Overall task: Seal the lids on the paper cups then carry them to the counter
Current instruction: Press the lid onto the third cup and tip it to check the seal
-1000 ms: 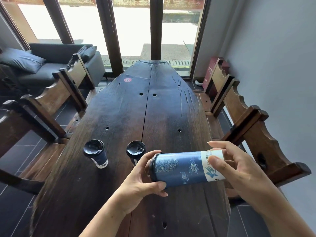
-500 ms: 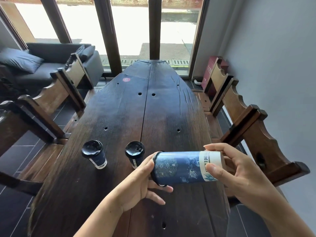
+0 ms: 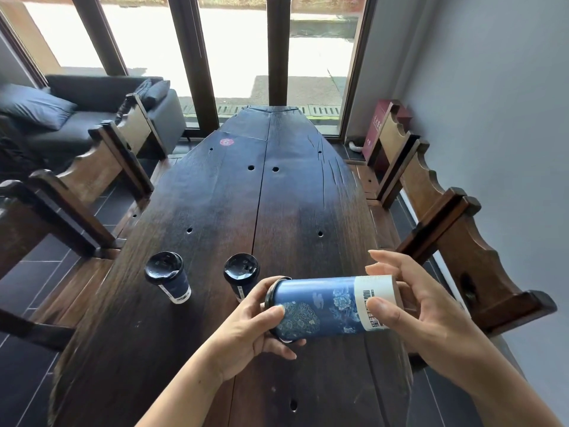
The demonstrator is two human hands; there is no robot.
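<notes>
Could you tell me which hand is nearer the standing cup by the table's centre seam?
Left. The left hand is just in front of that standing cup; the right hand is farther right, at the held cup's base.

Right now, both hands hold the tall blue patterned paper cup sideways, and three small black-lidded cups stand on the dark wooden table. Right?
Not three: the head view shows two, the left small black-lidded cup and the right small black-lidded cup, on the dark wooden table. The left hand and right hand do hold the tall blue patterned paper cup sideways.
</notes>
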